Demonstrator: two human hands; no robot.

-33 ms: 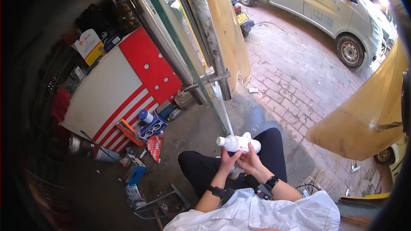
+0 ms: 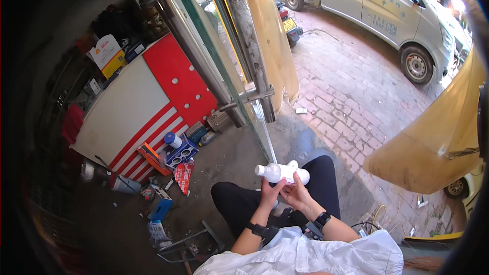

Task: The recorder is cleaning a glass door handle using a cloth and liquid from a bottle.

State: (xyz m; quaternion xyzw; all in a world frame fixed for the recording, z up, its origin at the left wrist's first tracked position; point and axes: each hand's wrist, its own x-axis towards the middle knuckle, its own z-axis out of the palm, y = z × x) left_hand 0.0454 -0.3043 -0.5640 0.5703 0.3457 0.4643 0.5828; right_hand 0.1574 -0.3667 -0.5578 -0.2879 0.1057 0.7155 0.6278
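Note:
A white plastic bottle lies sideways across my two hands above my lap, its capped end pointing left. My left hand is closed around the underside near the cap end. My right hand grips the lower body toward the right, with its thumb laid up along the bottle. A small rounded white piece shows just behind the bottle; whether it is part of it I cannot tell. My knees in dark trousers are spread on either side. Both wrists carry dark straps.
A glass door with steel handle bars stands just ahead. To the left, a red and white panel rises behind boxes and a blue-lidded tub. A metal frame lies at lower left. Yellow sheeting hangs right; a van is parked outside.
The bottle has shifted slightly left and rolled a little in my hands, so the red print on its label shows less. Both hands keep hold of it.

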